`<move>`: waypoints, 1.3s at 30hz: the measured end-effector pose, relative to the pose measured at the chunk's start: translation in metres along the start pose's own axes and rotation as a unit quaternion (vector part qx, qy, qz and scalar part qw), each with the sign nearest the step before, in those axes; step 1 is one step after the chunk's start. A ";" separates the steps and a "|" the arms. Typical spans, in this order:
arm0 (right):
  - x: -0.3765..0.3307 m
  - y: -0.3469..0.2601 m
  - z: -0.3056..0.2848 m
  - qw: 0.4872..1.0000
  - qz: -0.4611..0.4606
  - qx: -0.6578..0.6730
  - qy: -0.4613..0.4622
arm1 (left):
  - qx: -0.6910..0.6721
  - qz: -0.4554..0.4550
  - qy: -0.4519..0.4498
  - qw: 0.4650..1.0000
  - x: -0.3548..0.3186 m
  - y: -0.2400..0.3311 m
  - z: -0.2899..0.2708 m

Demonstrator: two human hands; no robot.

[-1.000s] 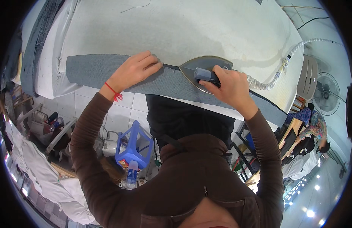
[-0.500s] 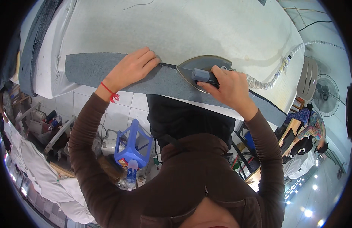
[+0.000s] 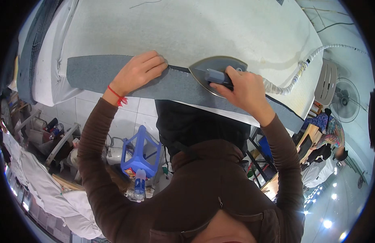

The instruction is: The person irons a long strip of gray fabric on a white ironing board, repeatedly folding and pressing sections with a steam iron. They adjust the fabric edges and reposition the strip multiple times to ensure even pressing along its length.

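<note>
A long grey-blue denim strip (image 3: 175, 87) lies along the near edge of a white padded ironing table (image 3: 183, 28). Its far edge shows a dark band between my hands. My left hand (image 3: 143, 69), with a red string at the wrist, has its fingers curled and closed at that far edge; the fingertips are partly hidden. To its right, a steam iron (image 3: 211, 64) rests on the strip with its pointed end toward my left hand. My right hand (image 3: 247, 89) is wrapped round the iron's dark handle. A pale wrapped hose (image 3: 294, 79) runs from the iron to the right.
More dark denim (image 3: 31, 52) hangs over the table's left side. Below stand a blue plastic stool (image 3: 141, 156) and a plastic bottle (image 3: 139, 184). A fan (image 3: 344, 99) and a chair back (image 3: 326, 83) are at right, near another person (image 3: 335, 135). A loose thread (image 3: 145, 4) lies far back.
My left hand and the denim strip's left end appear slightly further left. The iron has shifted slightly away from me. Both hands keep their holds.
</note>
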State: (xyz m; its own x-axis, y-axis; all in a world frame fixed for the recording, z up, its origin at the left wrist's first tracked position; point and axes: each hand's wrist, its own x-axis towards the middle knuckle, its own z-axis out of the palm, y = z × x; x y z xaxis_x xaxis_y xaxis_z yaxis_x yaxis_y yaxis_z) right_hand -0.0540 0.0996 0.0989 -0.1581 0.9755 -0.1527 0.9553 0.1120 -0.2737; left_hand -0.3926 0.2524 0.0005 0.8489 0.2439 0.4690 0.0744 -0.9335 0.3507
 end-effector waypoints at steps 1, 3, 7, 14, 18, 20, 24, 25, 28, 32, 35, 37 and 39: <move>0.003 -0.003 0.000 1.000 -0.001 -0.006 0.013 | -0.007 -0.009 -0.008 1.000 -0.001 0.000 -0.002; 0.006 -0.006 0.001 1.000 -0.012 -0.010 0.022 | -0.014 -0.018 -0.016 1.000 0.001 0.001 -0.004; -0.022 0.017 -0.005 1.000 0.002 -0.021 0.007 | -0.005 -0.010 -0.011 1.000 0.002 0.001 -0.006; -0.152 0.144 -0.016 0.991 0.131 -0.010 0.021 | 0.040 -0.004 -0.014 0.999 0.009 0.010 -0.009; -0.188 0.204 -0.023 0.982 0.180 -0.016 0.047 | 0.076 -0.087 -0.029 0.993 0.010 0.031 -0.006; -0.175 0.223 -0.025 0.974 0.209 -0.023 0.087 | 0.088 -0.137 -0.027 0.986 0.012 0.041 -0.005; -0.113 0.268 -0.033 0.946 0.257 -0.067 0.184 | 0.094 -0.213 -0.043 0.972 0.027 0.056 -0.009; -0.085 0.273 -0.039 0.935 0.288 -0.073 0.195 | 0.098 -0.235 -0.044 0.966 0.029 0.059 -0.010; -0.027 0.307 -0.052 0.872 0.130 -0.075 0.467 | 0.109 -0.291 -0.038 0.950 0.039 0.062 0.005; -0.055 0.331 -0.083 0.807 0.166 -0.027 0.566 | 0.116 -0.342 -0.045 0.931 0.039 0.060 0.016; -0.134 0.364 -0.089 0.792 0.274 -0.048 0.544 | 0.086 -0.384 -0.016 0.919 0.022 0.061 0.017; -0.232 0.412 -0.078 0.732 0.413 0.006 0.542 | 0.072 -0.404 -0.016 0.912 0.028 0.070 0.020; -0.330 0.449 -0.050 0.666 0.600 -0.010 0.444 | 0.053 -0.416 0.001 0.908 0.028 0.074 0.021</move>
State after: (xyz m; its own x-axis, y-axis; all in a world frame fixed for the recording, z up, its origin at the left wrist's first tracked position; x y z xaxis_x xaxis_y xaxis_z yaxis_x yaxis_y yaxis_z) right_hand 0.4393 -0.1623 0.0738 0.9228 0.0918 0.3742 0.2658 -0.8548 -0.4457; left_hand -0.3523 0.1848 0.0228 0.4742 0.8768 0.0796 0.7395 -0.4458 0.5043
